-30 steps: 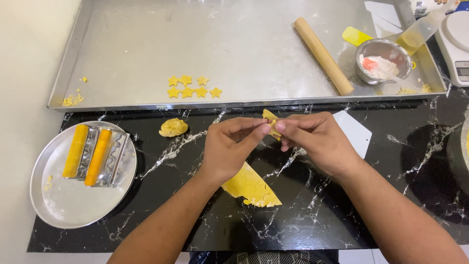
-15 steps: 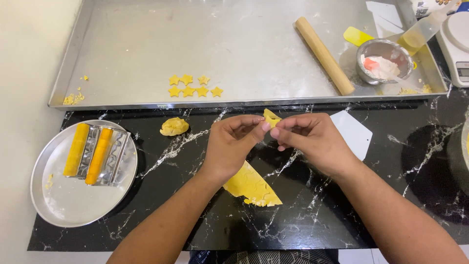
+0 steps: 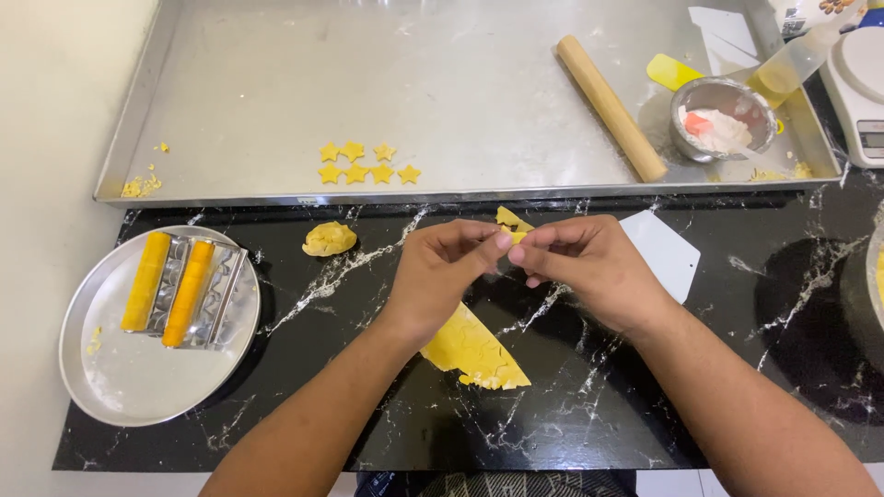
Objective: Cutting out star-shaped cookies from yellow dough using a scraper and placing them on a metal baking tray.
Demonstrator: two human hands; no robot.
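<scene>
My left hand [image 3: 448,265] and my right hand [image 3: 586,260] meet fingertip to fingertip above the black marble counter [image 3: 737,387]. Together they pinch a small piece of yellow dough [image 3: 509,224], most of it hidden by the fingers. Below the hands lies a flat sheet of yellow dough [image 3: 474,353] with cut-out holes. A small lump of yellow dough [image 3: 329,238] sits to the left of my left hand. Several yellow dough stars [image 3: 366,163] lie in two rows on the big metal tray [image 3: 276,74] behind.
A wooden rolling pin [image 3: 611,105], a metal bowl of flour [image 3: 723,118] and a yellow scraper [image 3: 673,70] sit on the tray's right. A white plastic scraper [image 3: 668,252] lies beside my right hand. A round metal plate [image 3: 120,377] at left holds a roller cutter [image 3: 182,289] with yellow handles. A white scale [image 3: 861,64] stands far right.
The hands have drawn a little closer over the dough piece, and less of it shows between the fingers. Nothing else has moved.
</scene>
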